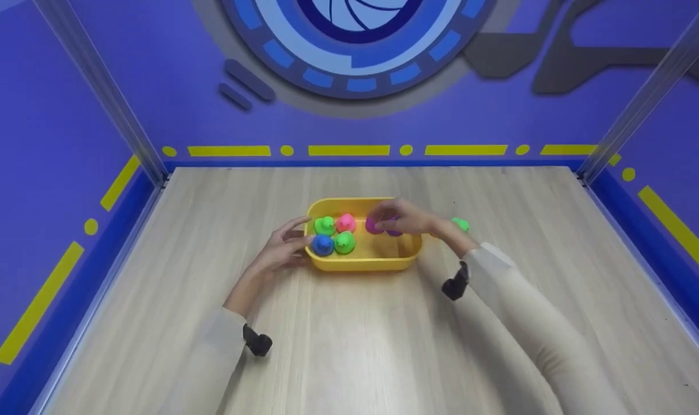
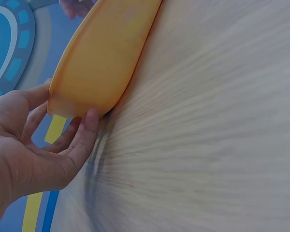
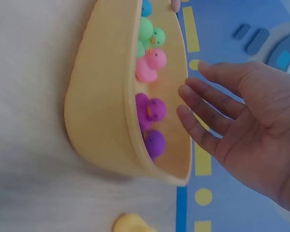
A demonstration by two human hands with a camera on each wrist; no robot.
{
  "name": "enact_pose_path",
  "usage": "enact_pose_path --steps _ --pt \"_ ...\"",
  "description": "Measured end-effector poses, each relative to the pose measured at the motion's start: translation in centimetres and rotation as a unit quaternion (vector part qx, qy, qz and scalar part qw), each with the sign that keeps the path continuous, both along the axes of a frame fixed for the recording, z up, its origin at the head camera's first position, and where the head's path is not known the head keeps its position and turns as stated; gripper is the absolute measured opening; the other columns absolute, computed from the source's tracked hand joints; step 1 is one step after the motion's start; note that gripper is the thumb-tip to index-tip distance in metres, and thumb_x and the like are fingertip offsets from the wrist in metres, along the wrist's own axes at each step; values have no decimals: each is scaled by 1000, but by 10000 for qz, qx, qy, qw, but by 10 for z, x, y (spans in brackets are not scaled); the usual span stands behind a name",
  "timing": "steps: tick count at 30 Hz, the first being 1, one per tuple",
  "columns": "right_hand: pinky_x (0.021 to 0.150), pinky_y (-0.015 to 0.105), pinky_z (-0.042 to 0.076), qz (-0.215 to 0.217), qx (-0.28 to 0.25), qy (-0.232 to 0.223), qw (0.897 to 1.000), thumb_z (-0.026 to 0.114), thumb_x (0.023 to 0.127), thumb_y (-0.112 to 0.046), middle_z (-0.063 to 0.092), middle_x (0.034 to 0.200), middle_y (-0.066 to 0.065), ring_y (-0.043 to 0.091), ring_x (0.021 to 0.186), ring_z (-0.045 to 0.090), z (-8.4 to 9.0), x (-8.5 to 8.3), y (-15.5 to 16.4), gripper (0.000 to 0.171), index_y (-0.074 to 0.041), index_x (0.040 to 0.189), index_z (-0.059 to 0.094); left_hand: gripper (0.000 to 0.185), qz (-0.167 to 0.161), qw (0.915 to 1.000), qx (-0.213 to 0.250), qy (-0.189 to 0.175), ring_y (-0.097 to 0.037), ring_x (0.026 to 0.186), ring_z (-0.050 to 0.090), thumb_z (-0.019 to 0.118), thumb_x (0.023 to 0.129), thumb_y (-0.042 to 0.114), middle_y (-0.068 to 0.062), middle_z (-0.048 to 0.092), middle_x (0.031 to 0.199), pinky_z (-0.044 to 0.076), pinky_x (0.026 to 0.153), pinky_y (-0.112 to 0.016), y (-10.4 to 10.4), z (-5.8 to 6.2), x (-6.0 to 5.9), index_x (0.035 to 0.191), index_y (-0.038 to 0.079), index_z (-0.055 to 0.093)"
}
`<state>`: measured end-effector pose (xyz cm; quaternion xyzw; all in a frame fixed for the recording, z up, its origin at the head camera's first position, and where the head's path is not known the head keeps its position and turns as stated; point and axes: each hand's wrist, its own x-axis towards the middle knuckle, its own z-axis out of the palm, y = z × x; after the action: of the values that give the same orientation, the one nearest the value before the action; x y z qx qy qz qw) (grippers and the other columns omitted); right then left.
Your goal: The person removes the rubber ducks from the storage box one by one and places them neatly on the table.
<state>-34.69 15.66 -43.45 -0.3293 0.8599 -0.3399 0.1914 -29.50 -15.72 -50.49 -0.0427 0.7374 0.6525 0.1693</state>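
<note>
The tub [image 1: 361,264] looks like smooth yellow plastic with a slight sheen. The ducks [image 3: 152,108] look like soft, matt rubber. The bench [image 1: 384,346] shows pale wood grain, smooth and faintly glossy. The sleeves [image 1: 533,311] are cream cloth.

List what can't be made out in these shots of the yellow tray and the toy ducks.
- Head view: the right hand covers most of the purple ducks in the yellow tray.
- Head view: the green duck on the table is partly behind that wrist.
- Left wrist view: the tray's inside is hidden by its wall.
- Right wrist view: a yellow thing is cut by the bottom edge, blurred.
</note>
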Motion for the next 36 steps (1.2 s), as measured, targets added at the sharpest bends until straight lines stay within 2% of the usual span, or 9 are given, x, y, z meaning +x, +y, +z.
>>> enact_pose_path --steps 4,11,21,25,31,36 --pt "99 45 57 194 222 86 9995 63 101 -9 70 123 20 34 110 67 -11 -2 -23 32 1 131 64 56 -62 9997 -131 172 -21 98 66 67 100 21 -19 50 145 62 86 -37 -1 1 0 153 25 47" --pt "108 44 52 316 765 -95 9965 63 99 -2 65 132 17 33 123 62 -29 5 -49 43 -3 141 57 56 -95 9998 -146 132 -22 96 67 67 100 21 -18 50 144 62 85 -36 1 0 0 152 25 48" --pt "105 43 54 301 927 385 9945 69 96 -5 66 128 13 29 115 63 -35 10 -63 46 -6 141 58 55 -33 9999 -117 95 -22 97 67 66 101 20 -18 50 145 61 87 -37 -1 0 -1 152 26 48" --pt "102 40 55 199 967 557 9936 73 94 -7 67 123 9 26 109 63 -38 11 -66 43 -9 136 63 55 -12 9998 -205 78 -24 101 67 67 100 22 -16 50 146 61 87 -37 -1 1 -1 151 29 48" --pt "99 37 56 161 1037 738 9917 76 92 -10 69 108 5 22 100 60 -44 11 -67 27 -13 118 69 56 -49 9996 -267 74 -24 102 67 67 100 23 -17 50 146 62 84 -36 0 -1 0 152 28 47" --pt "96 39 57 281 903 946 9910 77 89 -4 70 108 9 25 100 61 -43 11 -64 24 -9 112 73 57 -82 9993 -284 237 -22 97 67 68 99 23 -18 51 146 62 82 -35 0 -1 2 152 27 47"
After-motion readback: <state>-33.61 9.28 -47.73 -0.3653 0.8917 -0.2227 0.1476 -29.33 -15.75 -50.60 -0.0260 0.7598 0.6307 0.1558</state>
